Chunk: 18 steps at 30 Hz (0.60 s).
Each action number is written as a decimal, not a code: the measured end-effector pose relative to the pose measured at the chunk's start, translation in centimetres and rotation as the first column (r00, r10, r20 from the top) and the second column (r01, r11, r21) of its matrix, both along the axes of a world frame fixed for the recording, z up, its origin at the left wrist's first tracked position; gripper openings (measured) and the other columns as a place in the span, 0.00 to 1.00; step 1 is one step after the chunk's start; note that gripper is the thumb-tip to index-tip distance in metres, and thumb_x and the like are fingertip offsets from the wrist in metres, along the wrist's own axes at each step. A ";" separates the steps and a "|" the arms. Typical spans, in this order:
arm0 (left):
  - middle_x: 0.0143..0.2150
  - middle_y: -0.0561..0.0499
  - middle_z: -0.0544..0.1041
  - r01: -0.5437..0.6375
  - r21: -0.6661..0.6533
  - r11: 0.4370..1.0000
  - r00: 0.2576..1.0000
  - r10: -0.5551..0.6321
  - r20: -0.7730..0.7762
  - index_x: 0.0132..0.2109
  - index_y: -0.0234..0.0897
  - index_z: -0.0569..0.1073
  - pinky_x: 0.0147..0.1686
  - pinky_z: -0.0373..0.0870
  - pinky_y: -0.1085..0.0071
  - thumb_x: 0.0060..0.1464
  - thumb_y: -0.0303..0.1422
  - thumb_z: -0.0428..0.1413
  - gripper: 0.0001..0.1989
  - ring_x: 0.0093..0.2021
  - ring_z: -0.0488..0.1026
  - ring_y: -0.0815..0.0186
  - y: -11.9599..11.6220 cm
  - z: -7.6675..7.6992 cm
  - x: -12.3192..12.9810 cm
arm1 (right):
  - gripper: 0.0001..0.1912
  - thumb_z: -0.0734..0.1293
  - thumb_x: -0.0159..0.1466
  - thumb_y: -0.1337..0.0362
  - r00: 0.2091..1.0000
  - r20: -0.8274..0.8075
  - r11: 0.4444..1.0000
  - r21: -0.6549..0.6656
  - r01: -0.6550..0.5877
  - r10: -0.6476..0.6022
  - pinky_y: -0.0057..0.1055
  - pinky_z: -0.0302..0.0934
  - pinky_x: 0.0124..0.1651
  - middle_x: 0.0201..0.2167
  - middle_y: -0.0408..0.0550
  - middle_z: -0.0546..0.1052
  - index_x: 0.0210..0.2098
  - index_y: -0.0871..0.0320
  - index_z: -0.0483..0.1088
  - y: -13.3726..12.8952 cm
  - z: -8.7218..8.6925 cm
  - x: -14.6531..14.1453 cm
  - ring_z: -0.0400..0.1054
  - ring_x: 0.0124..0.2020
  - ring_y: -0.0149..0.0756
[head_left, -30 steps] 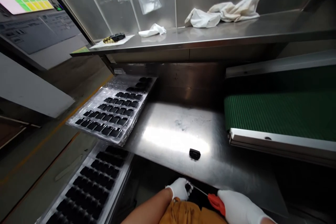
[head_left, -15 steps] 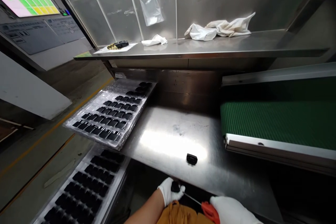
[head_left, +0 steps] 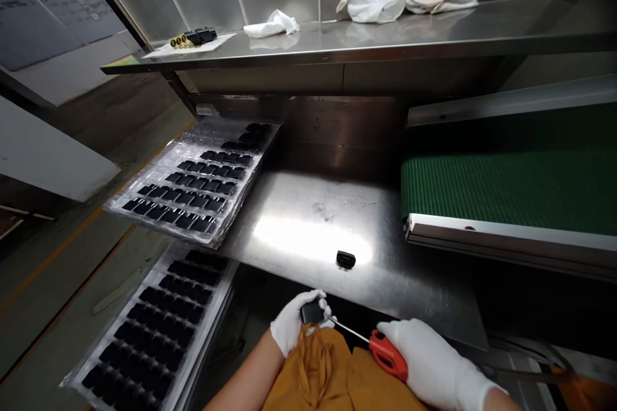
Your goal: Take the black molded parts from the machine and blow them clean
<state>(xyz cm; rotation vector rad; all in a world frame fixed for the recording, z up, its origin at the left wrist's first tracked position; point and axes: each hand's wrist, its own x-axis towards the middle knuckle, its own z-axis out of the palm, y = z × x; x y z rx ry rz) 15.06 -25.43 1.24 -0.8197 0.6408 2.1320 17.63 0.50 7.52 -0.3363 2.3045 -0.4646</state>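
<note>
Low in front of the orange apron, my left hand (head_left: 296, 321), in a white glove, is closed around a small black plastic part (head_left: 312, 313). My right hand (head_left: 421, 353), also gloved in white, grips a red-handled tool (head_left: 388, 356) with a thin metal shaft (head_left: 351, 331). The shaft points left, and its tip reaches the part in my left hand; the fingers there hide the exact contact. Another black plastic piece (head_left: 346, 260) lies on the steel table (head_left: 299, 205) just beyond my hands.
At left, a clear tray (head_left: 159, 173) holds rows of black parts, with another filled tray (head_left: 193, 334) lower down. A green conveyor belt (head_left: 506, 192) stands at right. White cloths (head_left: 371, 3) and yellow-and-black parts (head_left: 193, 38) rest on the steel shelf (head_left: 332, 51).
The camera view has tilted down, so the surroundings sit higher in the picture. Both hands show more fully, and the black part in my left hand is turned with a flat face visible.
</note>
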 end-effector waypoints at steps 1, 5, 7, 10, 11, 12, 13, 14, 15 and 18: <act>0.31 0.52 0.72 -0.019 0.007 1.000 1.000 0.019 -0.019 0.38 0.35 0.72 0.50 0.72 0.62 0.54 0.37 0.59 0.10 0.35 0.74 0.66 0.0 1.1 -0.2 | 0.12 0.62 0.59 0.63 0.999 -0.038 1.000 -0.024 0.000 -0.001 0.36 0.60 0.44 0.36 0.53 0.79 0.39 0.55 0.74 0.2 0.1 0.2 0.73 0.40 0.47; 0.34 0.51 0.73 -0.125 -0.002 0.992 0.989 0.124 -0.080 0.39 0.36 0.71 0.55 0.69 0.58 0.53 0.44 0.60 0.15 0.38 0.74 0.65 0.2 4.7 -1.9 | 0.23 0.60 0.57 0.70 0.987 -0.156 0.998 -0.055 0.031 -0.039 0.39 0.59 0.52 0.45 0.55 0.78 0.51 0.55 0.71 1.1 0.3 0.6 0.72 0.46 0.48; 0.34 0.52 0.73 -0.186 0.024 0.982 0.974 0.188 -0.128 0.40 0.36 0.70 0.56 0.69 0.58 0.52 0.43 0.62 0.17 0.40 0.75 0.63 0.4 6.1 -3.0 | 0.27 0.59 0.56 0.71 0.981 -0.182 0.996 -0.070 0.055 -0.067 0.41 0.59 0.55 0.49 0.55 0.77 0.55 0.54 0.69 1.5 0.7 0.5 0.71 0.49 0.48; 0.32 0.53 0.72 -0.279 0.112 0.954 0.947 0.292 -0.132 0.37 0.37 0.68 0.57 0.70 0.61 0.51 0.40 0.63 0.14 0.45 0.76 0.63 0.9 7.9 -4.7 | 0.30 0.59 0.55 0.70 0.976 -0.183 0.986 -0.137 0.096 -0.120 0.41 0.59 0.58 0.53 0.53 0.76 0.58 0.53 0.67 1.7 2.4 0.1 0.70 0.52 0.48; 0.31 0.54 0.71 -0.317 0.142 0.938 0.938 0.332 -0.101 0.35 0.37 0.67 0.58 0.69 0.61 0.52 0.39 0.63 0.13 0.48 0.75 0.62 1.1 8.4 -5.1 | 0.30 0.59 0.56 0.69 0.975 -0.176 0.981 -0.158 0.112 -0.139 0.41 0.60 0.58 0.53 0.52 0.76 0.58 0.53 0.67 1.6 3.2 -0.1 0.69 0.52 0.48; 0.30 0.54 0.71 -0.355 0.160 0.921 0.927 0.369 -0.063 0.34 0.38 0.66 0.59 0.69 0.61 0.52 0.38 0.63 0.13 0.50 0.75 0.62 1.4 8.8 -5.5 | 0.30 0.59 0.56 0.67 0.974 -0.163 0.977 -0.172 0.126 -0.154 0.41 0.60 0.58 0.53 0.52 0.76 0.58 0.53 0.67 1.5 4.0 -0.3 0.69 0.52 0.48; 0.30 0.54 0.71 -0.386 0.160 0.908 0.918 0.396 -0.032 0.34 0.39 0.66 0.59 0.69 0.60 0.52 0.38 0.63 0.13 0.52 0.74 0.61 1.7 9.2 -5.8 | 0.29 0.60 0.56 0.65 0.976 -0.148 0.975 -0.177 0.136 -0.163 0.41 0.61 0.58 0.53 0.52 0.76 0.58 0.53 0.67 1.3 4.9 -0.4 0.69 0.52 0.49; 0.30 0.53 0.71 -0.403 0.134 0.905 0.912 0.410 -0.027 0.34 0.39 0.66 0.59 0.69 0.60 0.52 0.39 0.62 0.13 0.53 0.73 0.60 2.1 9.5 -5.9 | 0.29 0.60 0.55 0.64 0.978 -0.130 0.975 -0.173 0.142 -0.165 0.42 0.61 0.58 0.53 0.52 0.76 0.57 0.53 0.68 1.1 5.7 -0.5 0.69 0.52 0.50; 0.30 0.52 0.72 -0.407 0.091 0.909 0.910 0.412 -0.044 0.35 0.40 0.66 0.59 0.69 0.59 0.52 0.40 0.62 0.14 0.54 0.73 0.59 2.5 9.7 -6.0 | 0.29 0.61 0.55 0.63 0.980 -0.107 0.975 -0.166 0.147 -0.166 0.42 0.61 0.58 0.53 0.53 0.76 0.57 0.53 0.68 0.9 6.4 -0.5 0.70 0.52 0.51; 0.35 0.48 0.75 -0.387 -0.066 0.920 0.913 0.373 -0.163 0.39 0.39 0.68 0.58 0.70 0.61 0.48 0.38 0.65 0.16 0.56 0.71 0.58 3.6 10.1 -5.2 | 0.30 0.64 0.53 0.59 0.987 -0.017 0.973 -0.170 0.153 -0.158 0.42 0.61 0.59 0.52 0.51 0.76 0.57 0.49 0.69 0.4 8.1 0.0 0.69 0.52 0.52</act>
